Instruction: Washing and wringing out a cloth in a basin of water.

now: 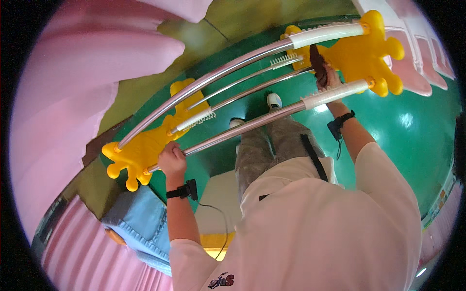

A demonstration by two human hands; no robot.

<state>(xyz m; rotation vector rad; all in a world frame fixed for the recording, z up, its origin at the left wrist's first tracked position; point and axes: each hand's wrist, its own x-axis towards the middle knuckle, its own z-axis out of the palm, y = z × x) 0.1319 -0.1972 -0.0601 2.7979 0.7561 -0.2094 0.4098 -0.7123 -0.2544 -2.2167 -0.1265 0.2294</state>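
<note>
A rack with yellow plastic end pieces [357,53] and several metal bars [242,122] stretches across in front of me, slanting up to the right. My left hand [172,157] is closed round the nearest bar, close to the left yellow end piece [138,148]. Beyond that bar, near the right end, my right hand [331,81] is closed on a dark brown item [318,63] that looks like cloth; its exact kind does not show. White ribbed sleeves [335,94] cover parts of the bars, one of them crossing in front of my right hand.
Pink curtain-like fabric [97,68] hangs on the left. A blue denim-covered thing [141,225] is beside my left forearm. Pale pink and white slatted furniture [407,58] stands at the far right. Underfoot, the floor [403,131] is shiny green.
</note>
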